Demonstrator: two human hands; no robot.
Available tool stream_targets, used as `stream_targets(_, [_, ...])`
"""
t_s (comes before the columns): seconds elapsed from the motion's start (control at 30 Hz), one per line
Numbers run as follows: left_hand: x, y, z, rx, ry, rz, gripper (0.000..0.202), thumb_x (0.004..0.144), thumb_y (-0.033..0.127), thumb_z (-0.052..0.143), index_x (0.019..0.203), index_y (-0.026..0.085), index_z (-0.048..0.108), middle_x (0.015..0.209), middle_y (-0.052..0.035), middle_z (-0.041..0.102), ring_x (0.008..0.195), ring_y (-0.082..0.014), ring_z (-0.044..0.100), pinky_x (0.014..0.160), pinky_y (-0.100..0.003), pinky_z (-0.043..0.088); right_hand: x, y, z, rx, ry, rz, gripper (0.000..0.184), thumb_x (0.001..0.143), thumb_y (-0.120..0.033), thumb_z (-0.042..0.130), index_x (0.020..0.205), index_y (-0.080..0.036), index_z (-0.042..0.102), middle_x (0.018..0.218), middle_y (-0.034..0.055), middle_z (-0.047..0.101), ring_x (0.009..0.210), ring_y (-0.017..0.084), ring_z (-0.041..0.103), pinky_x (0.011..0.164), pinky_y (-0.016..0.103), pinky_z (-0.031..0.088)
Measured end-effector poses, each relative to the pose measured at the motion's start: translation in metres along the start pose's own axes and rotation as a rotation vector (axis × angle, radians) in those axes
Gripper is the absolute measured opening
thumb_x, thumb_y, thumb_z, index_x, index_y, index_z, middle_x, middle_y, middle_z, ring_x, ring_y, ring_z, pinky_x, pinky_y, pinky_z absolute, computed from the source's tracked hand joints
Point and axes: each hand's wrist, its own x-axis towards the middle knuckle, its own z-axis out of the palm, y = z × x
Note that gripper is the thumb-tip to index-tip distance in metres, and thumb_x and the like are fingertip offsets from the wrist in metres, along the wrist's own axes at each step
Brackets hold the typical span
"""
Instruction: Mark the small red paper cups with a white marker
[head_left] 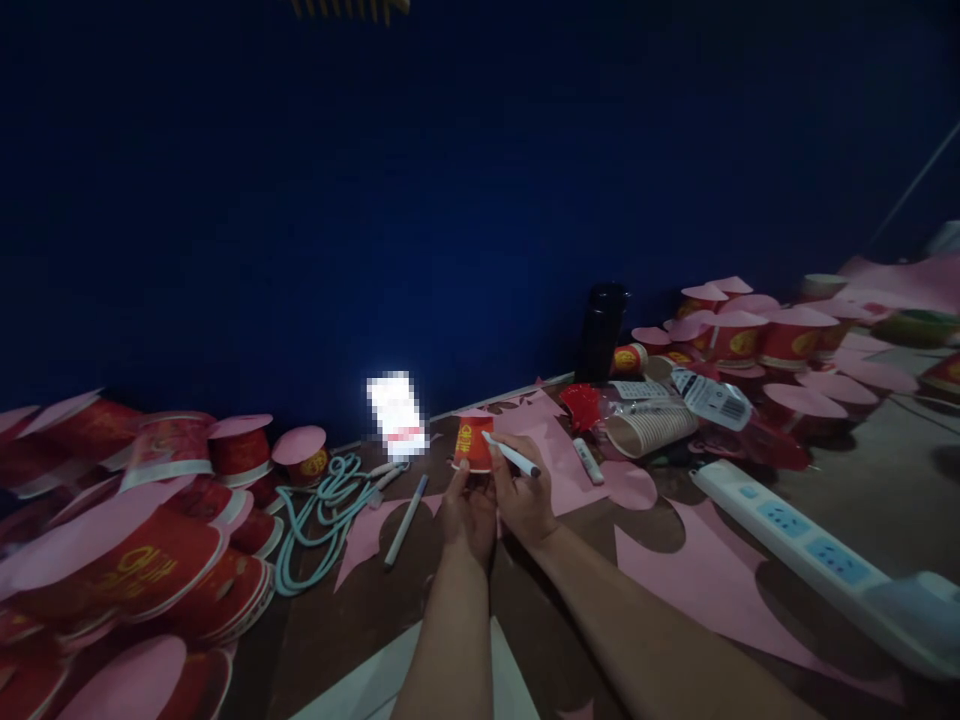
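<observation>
Over the brown worktop (322, 632), near cut pink paper (559, 455), the left hand (466, 508) grasps a small red cup (474, 437) while the right hand (526, 502) holds a white pen (514, 457) at its side.

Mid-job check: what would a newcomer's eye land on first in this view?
Probably the glaring white, pixelated patch left of centre, the brightest thing against the dark blue backdrop. Next, at centre, the red paper cup in the left hand, with a white marker held up to it in the right hand. Then the red cups, many topped with pink discs, massed at left and back right.
</observation>
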Motion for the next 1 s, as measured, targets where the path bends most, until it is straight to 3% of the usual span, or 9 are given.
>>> stream_targets(0.73, [0.0000, -0.0015, 0.0019, 0.030, 0.011, 0.032, 0.021, 0.078, 0.011, 0.056, 0.097, 0.013, 0.064, 0.088, -0.0082, 0.069, 0.086, -0.0158, 0.066, 0.082, -0.027, 0.051, 0.0019, -0.0010, 0.0002, -0.015, 0.004, -0.005, 0.020, 0.090, -0.025, 0.049, 0.102, -0.021, 0.064, 0.090, 0.0068, 0.067, 0.090, 0.018, 0.062, 0.083, 0.034, 0.052])
stream_targets(1.0, [0.0006, -0.0014, 0.0026, 0.010, 0.018, 0.024, 0.021, 0.079, 0.011, 0.055, 0.098, 0.013, 0.063, 0.084, -0.0074, 0.070, 0.078, -0.0145, 0.067, 0.078, -0.027, 0.053, 0.0012, 0.0005, 0.0001, -0.031, 0.015, -0.018, 0.021, 0.089, -0.029, 0.051, 0.105, -0.021, 0.063, 0.094, 0.0077, 0.067, 0.093, 0.018, 0.062, 0.085, 0.035, 0.051])
